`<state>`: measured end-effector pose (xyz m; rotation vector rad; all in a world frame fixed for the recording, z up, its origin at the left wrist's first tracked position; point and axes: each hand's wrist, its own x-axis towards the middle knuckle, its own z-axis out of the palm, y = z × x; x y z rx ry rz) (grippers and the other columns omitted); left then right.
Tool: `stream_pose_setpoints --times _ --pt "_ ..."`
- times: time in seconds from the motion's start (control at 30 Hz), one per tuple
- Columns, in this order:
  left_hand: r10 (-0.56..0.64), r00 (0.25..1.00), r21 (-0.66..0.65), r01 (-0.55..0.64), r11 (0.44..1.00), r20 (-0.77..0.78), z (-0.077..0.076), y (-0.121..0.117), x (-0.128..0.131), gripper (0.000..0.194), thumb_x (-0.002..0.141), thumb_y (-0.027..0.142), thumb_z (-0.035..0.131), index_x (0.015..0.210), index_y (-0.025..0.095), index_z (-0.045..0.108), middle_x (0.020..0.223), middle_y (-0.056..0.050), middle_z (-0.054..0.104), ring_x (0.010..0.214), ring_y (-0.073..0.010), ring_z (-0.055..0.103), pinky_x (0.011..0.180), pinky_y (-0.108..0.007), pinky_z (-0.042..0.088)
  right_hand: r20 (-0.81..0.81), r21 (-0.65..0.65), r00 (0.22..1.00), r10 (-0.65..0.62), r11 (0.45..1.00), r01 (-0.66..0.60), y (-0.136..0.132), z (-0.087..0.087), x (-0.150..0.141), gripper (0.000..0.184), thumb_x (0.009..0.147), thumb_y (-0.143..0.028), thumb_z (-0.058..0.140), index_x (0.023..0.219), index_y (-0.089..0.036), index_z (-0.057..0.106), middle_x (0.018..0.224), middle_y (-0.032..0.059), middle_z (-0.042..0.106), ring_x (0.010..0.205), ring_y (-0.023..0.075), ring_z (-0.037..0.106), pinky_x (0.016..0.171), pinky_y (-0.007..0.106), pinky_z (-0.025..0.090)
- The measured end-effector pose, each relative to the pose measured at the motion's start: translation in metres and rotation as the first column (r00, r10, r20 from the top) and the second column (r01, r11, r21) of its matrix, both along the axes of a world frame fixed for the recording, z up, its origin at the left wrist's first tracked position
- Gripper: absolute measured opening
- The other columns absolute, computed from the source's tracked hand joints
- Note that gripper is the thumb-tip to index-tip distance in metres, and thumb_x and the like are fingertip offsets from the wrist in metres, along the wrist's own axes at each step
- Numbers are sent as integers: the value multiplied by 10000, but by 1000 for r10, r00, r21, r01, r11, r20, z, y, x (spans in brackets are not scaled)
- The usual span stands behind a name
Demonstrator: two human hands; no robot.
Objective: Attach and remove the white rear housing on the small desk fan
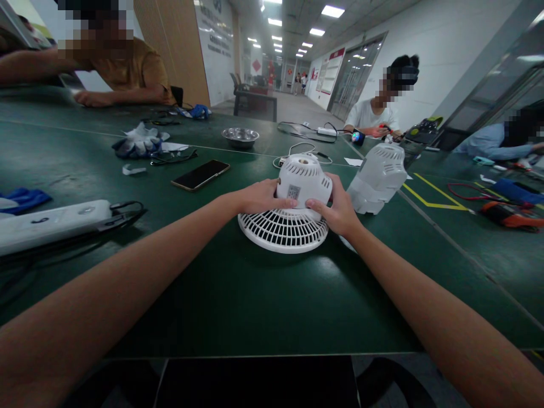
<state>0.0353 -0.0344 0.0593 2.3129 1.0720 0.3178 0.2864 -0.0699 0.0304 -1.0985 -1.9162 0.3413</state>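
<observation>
A small white fan [297, 198] lies face down on the green table [238, 294], its round grille flat on the surface and its motor housing pointing up. My left hand [259, 197] grips the left side of the housing, fingers curled round it. My right hand [335, 211] clasps the right side, thumb at the front by a small label. A second white fan part [377, 177] lies tilted just to the right, apart from my hands.
A black phone [200, 174], a metal bowl [240, 136], gloves [138, 144] and cables lie further back. A white power strip [51, 224] sits at the left. Other people sit at the far left and right sides. Tools [510, 214] lie at right.
</observation>
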Motion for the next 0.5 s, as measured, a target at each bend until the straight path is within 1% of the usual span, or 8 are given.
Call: stream_pose_setpoints --times 0.2,0.37,0.5 --pt "1 999 -7 -2 1000 -47 1 0 0 838 870 722 475 1531 211 403 1531 -132 520 1326 -328 554 1040 -429 463 -28 5 1000 4 1000 -4 1 -2 -1 767 761 -633 748 1358 -230 483 1188 120 694 1058 358 670 838 523 584" --pt "4 1000 7 -4 1000 -8 -1 0 1 795 870 700 489 1510 232 426 1501 -118 553 1288 -307 586 1021 -412 479 -57 -29 998 7 1000 -9 1 -1 -1 772 750 -623 762 1352 -224 489 1209 126 696 1088 368 664 850 529 587" --pt "16 1000 23 -16 1000 -14 -2 0 0 771 871 683 491 1499 238 440 1484 -116 569 1278 -312 591 1036 -435 466 -74 -41 997 11 999 -14 0 -1 -1 781 741 -628 767 1346 -220 488 1209 130 699 1086 368 664 839 534 592"
